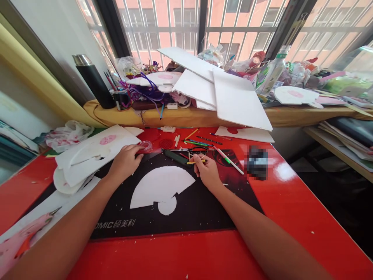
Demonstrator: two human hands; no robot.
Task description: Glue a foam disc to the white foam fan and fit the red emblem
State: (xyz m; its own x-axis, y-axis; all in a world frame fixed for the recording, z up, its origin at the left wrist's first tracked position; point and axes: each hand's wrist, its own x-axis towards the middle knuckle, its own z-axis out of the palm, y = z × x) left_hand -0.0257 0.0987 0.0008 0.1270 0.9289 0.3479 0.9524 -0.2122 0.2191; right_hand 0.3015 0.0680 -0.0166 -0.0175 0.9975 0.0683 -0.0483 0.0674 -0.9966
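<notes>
My left hand [126,160] is at the near left edge of a small clear round container [146,146], with thumb and fingers closed on its rim. In my right hand [207,170] is a short yellow pencil [198,161], gripped between thumb and fingers. Below and between the hands, a white fan-shaped foam board cutout [161,184] with a rounded bottom tab lies flat on a black mat [210,217]. A dark green utility knife [176,156] and scissors [196,150] lie just beyond the cutout, close to my right hand.
Pencils and pens [196,142] lie beyond the scissors. White foam pieces [87,155] are stacked on the left, near a pink glue gun [27,239]. A cluttered sill holds a black thermos [94,83] and large white boards [240,99]. A blurred dark object [257,162] sits right.
</notes>
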